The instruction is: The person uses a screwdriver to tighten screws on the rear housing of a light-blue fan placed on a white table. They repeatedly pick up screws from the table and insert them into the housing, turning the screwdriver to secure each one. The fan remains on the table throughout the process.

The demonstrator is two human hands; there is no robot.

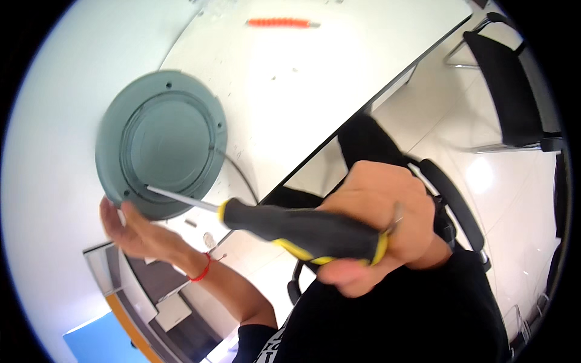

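Note:
A round grey-green base (pixel 169 142) with a recessed middle ring and several dark holes around its rim is at the left, over the white table. A dark cable (pixel 242 175) runs from its right side. My left hand (pixel 139 233) holds its near rim between thumb and fingers. My right hand (pixel 381 218) is wrapped around the black and yellow handle of a screwdriver (pixel 296 230). Its metal shaft points left, and the tip appears over the near part of the base's ring. I cannot tell whether the tip touches a screw.
An orange ribbed rod (pixel 281 23) with a metal end lies on the far part of the white table (pixel 315 78). Small dark bits are scattered there. Black chairs (pixel 505 85) stand to the right on a shiny tiled floor. A shelf unit (pixel 175 314) is at the lower left.

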